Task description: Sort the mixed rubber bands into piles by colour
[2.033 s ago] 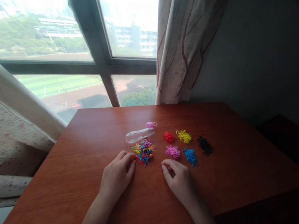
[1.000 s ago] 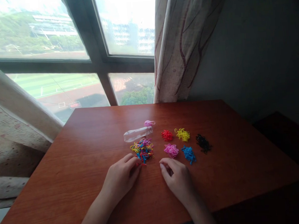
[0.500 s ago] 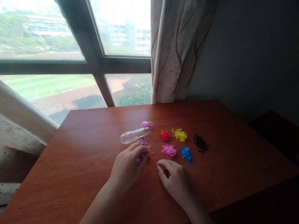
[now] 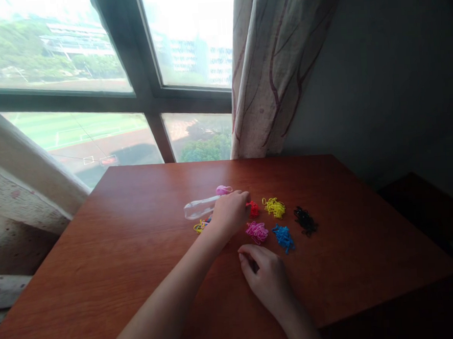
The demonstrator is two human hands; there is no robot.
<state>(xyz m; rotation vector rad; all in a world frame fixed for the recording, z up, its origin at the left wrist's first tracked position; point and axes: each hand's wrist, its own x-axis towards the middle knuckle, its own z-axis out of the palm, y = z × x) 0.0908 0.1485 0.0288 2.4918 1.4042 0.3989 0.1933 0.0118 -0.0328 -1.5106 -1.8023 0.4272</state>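
On the wooden table (image 4: 132, 257) lie small heaps of rubber bands sorted by colour: red (image 4: 254, 208), yellow (image 4: 274, 207), pink (image 4: 257, 232), blue (image 4: 283, 236) and black (image 4: 305, 221). My left hand (image 4: 231, 211) reaches across the mixed-colour heap (image 4: 201, 224), hiding most of it, with fingertips pinched together at the red heap. What the fingers hold is too small to make out. A clear plastic bottle (image 4: 196, 208) lies on its side behind the hand, its pink cap (image 4: 223, 190) beside it. My right hand (image 4: 267, 279) rests on the table, fingers curled.
A large window with a dark frame (image 4: 145, 100) is behind the table. A patterned curtain (image 4: 277, 64) hangs at the right of the window, another curtain (image 4: 15, 172) at the left. A dark wall (image 4: 390, 77) stands to the right.
My left hand moved from the near edge of the mixed heap forward and right to the red heap. My right hand stayed almost still.
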